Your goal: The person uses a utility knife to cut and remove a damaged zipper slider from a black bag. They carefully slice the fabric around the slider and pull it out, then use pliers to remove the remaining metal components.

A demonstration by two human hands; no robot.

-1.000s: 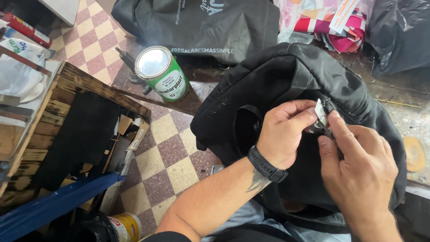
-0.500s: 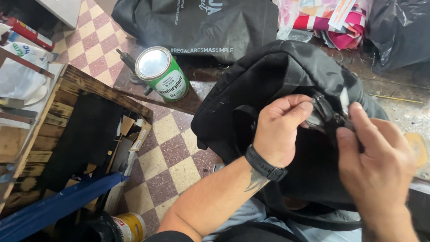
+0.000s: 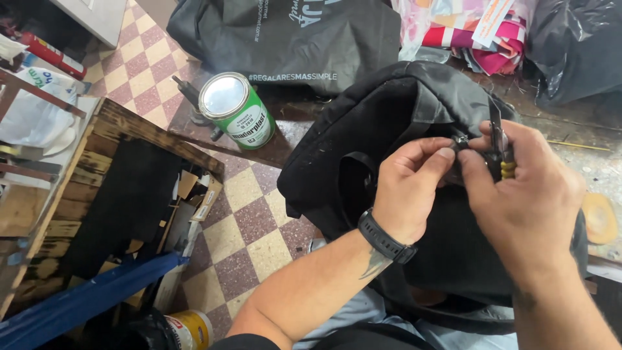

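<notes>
Both hands are on the black backpack (image 3: 389, 129) in our lap. Our left hand (image 3: 408, 188) pinches the small metal zipper piece (image 3: 461, 140), and our right hand (image 3: 518, 194) has swung in, now closed around pliers (image 3: 497, 139) just beside that pinch. Beyond the grip a green tin (image 3: 236, 116), farther off a dark bag (image 3: 291, 32).

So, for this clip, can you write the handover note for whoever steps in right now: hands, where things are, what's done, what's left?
Left hand: fingertips pinch the zipper slider on the black backpack.
Right hand: grips small pliers, tips at the slider.
Backpack rests on the person's lap, over the checkered floor. Green paint can stands on a dark board to the left; wooden crate beside it.
Done: slider held and pliers set on it. Left: whether the zipper runs cannot be told.
</notes>
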